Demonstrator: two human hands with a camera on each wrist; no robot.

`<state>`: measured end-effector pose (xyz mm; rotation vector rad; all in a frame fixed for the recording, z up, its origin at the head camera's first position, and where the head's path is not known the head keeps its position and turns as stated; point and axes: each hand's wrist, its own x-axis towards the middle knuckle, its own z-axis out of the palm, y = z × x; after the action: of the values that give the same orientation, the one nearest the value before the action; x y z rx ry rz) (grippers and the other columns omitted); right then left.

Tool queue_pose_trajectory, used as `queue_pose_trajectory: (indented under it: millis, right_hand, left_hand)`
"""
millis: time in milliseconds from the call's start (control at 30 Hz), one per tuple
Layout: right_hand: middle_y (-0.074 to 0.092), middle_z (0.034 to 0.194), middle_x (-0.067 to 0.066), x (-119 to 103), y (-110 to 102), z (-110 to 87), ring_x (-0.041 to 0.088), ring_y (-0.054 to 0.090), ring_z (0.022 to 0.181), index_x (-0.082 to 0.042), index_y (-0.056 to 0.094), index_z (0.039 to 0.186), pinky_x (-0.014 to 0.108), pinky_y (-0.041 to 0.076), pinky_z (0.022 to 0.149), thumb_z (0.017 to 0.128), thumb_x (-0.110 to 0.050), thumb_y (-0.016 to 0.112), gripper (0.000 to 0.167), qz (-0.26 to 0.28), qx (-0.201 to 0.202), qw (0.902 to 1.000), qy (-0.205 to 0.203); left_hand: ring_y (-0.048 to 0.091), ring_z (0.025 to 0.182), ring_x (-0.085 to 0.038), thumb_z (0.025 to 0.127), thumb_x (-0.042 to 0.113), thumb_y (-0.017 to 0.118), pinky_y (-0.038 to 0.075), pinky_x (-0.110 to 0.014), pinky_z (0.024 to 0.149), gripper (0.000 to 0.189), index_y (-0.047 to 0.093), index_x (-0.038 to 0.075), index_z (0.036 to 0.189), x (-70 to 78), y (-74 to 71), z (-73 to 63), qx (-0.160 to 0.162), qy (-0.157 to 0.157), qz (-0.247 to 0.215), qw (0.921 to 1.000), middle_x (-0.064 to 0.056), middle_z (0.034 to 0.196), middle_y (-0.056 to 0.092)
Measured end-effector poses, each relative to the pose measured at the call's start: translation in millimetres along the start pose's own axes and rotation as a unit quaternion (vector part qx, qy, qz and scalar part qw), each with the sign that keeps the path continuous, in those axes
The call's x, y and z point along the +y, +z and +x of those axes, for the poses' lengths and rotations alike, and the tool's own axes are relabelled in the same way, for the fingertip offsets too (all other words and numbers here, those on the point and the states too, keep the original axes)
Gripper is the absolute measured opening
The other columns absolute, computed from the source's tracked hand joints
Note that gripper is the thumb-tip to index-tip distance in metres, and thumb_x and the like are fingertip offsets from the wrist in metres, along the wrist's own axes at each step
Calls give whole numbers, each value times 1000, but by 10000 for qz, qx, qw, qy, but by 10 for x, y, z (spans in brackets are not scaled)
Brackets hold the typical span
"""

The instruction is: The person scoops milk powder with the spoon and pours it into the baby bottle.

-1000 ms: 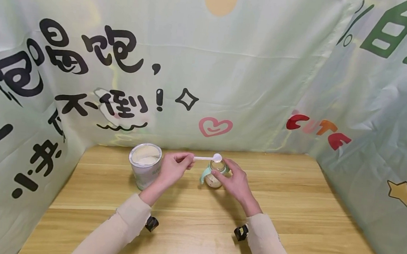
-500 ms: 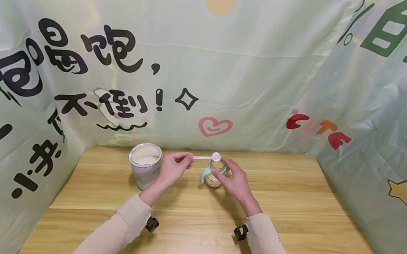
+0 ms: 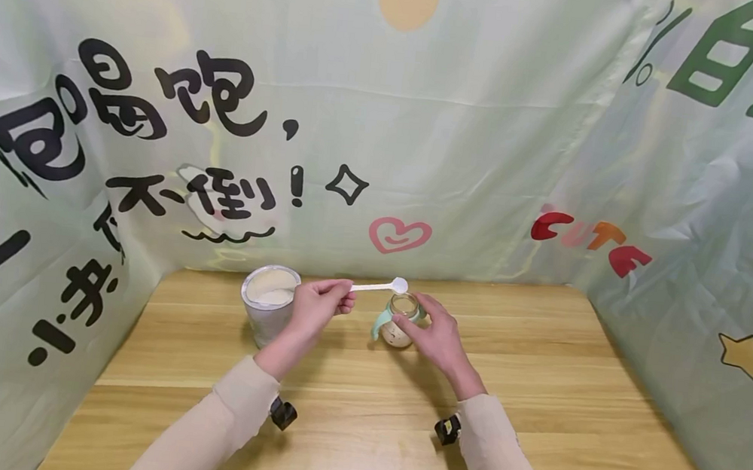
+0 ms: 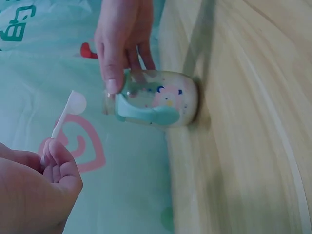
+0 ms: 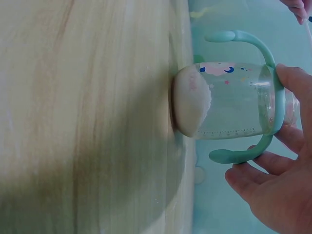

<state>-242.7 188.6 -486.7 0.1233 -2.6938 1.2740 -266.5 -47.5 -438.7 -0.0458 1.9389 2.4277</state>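
Between thumb and fingers, my left hand (image 3: 316,311) pinches the handle of a white scoop (image 3: 399,286). The scoop's small round bowl is just above and behind the mouth of a clear baby bottle (image 3: 398,335) in the head view; in the left wrist view the scoop (image 4: 76,103) shows apart from the bottle's rim. My right hand (image 3: 433,336) grips the uncapped bottle round its neck, at the mint-green ring with two handles (image 5: 278,97). The bottle stands upright on the table, with pale powder (image 5: 190,102) heaped in its lower part.
An uncovered can (image 3: 264,322) of pale powder stands left of the bottle, partly hidden behind my left hand. The wooden table (image 3: 358,430) ends at a printed cloth backdrop (image 3: 465,160) at the back and sides. Black wrist cameras (image 3: 283,413) hang below both cuffs.
My left hand has drawn slightly left, and the scoop has risen a little, its bowl tipping upward. The right hand and the bottle have stayed in place.
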Motion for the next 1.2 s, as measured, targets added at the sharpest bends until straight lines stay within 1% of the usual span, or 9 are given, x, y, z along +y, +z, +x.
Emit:
queue_pose_trajectory:
  millis: [100, 200, 433, 633, 833, 1000, 1100, 1200]
  right_hand:
    - [47, 161, 24, 2, 10, 14, 46, 42, 151, -4, 53, 152, 61, 36, 125, 96, -43, 77, 73, -58, -17, 10000, -17]
    - [47, 160, 25, -5, 15, 24, 46, 43, 150, -3, 53, 152, 61, 36, 125, 96, -43, 77, 73, -87, -16, 10000, -41]
    - [50, 158, 24, -21, 20, 31, 45, 45, 149, -3, 54, 151, 60, 37, 125, 95, -43, 77, 73, -81, -17, 9999, -109]
    - [51, 157, 24, -30, 26, 38, 44, 46, 149, -2, 54, 150, 59, 37, 125, 95, -43, 77, 73, -159, -60, 9998, -132]
    - [53, 155, 26, -67, 13, 63, 46, 48, 146, 1, 52, 150, 59, 39, 124, 95, -41, 78, 74, -293, -48, 9992, -275]
    - [57, 151, 24, -167, -14, 93, 46, 51, 142, -2, 53, 150, 61, 42, 120, 93, -39, 79, 73, -282, -29, 9989, -371]
    - [57, 152, 23, -229, -35, 110, 47, 52, 142, -3, 53, 150, 62, 43, 119, 93, -39, 80, 72, -312, -19, 9984, -473]
    - [56, 152, 23, -274, -48, 133, 47, 51, 142, -2, 53, 149, 62, 43, 119, 93, -39, 80, 73, -386, 23, 9976, -581]
  left_hand:
    - [69, 63, -9, 98, 1, 71, 62, -20, 62, 27, 69, -19, 116, 34, -14, 2, -16, -174, -194, 9997, -7, 77, 77]
    - [69, 63, -10, 98, 2, 71, 61, -21, 62, 25, 70, -18, 114, 75, -20, -8, -14, -277, -270, 9993, -7, 77, 77]
    - [69, 62, -10, 98, 3, 72, 62, -21, 62, 22, 73, -15, 110, 127, -59, -18, 73, -391, -301, 9988, -8, 77, 77]
    - [69, 63, -10, 97, 4, 73, 62, -21, 63, 25, 72, -15, 113, 160, -118, -22, 161, -319, -212, 9991, -10, 80, 78]
    - [72, 69, -13, 98, 5, 72, 62, -21, 66, 28, 71, -16, 116, 231, -189, -54, 196, -244, -180, 9993, -7, 79, 77]
    - [72, 69, -12, 98, 5, 72, 63, -21, 66, 28, 70, -16, 117, 297, -246, -68, 245, -125, -163, 9995, -5, 77, 77]
    - [72, 69, -11, 98, 4, 71, 63, -20, 66, 27, 71, -16, 117, 341, -301, -70, 299, -62, -129, 9995, -5, 77, 77]
    - [73, 70, -11, 99, 3, 70, 63, -20, 67, 29, 68, -17, 121, 377, -363, -66, 339, -35, -132, 9993, -3, 78, 77]
